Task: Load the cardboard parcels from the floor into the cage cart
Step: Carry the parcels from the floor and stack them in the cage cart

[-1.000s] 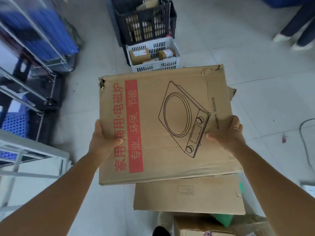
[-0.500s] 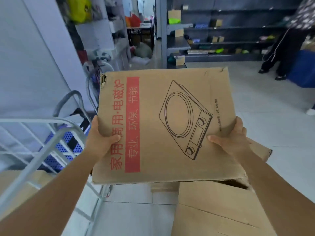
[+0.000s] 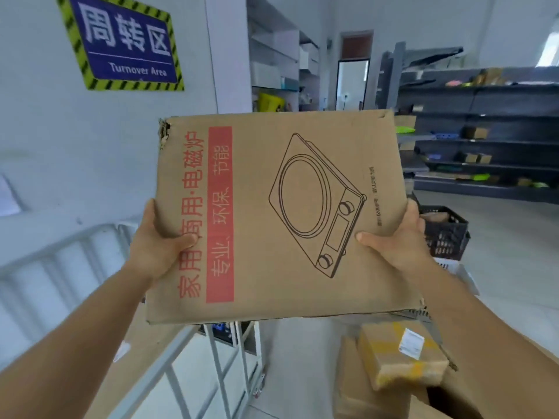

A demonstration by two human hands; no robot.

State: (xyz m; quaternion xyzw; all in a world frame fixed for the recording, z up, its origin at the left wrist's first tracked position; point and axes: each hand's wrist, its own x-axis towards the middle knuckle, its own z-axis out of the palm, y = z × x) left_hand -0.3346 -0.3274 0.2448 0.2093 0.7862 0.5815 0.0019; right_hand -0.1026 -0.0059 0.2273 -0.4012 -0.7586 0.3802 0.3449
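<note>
Parcel [image 3: 272, 213]: matt brown cardboard, torn top-left corner. Cage cart [image 3: 181, 358]: pale painted metal bars. Small box [image 3: 402, 358]: cardboard, glossy yellow tape, paper label. Floor [image 3: 514, 267]: smooth tile.

Single view, head-mounted wide-angle cam: faces fwd, pitched roughly level. Close on flat cardboard parcel [image 3: 278, 216] held at arm's length; cage cart [image 3: 211, 352] rails lower left; shelving [image 3: 484, 131] far right bkgd.

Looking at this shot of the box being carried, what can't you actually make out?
Head view only:
- Inside of the white metal cage cart: hidden by the flat brown cardboard box with red print and the forearms.
- Fingers of the left hand and right hand: behind the box.
- White label on the small yellow-taped parcel: too blurred to read.
</note>
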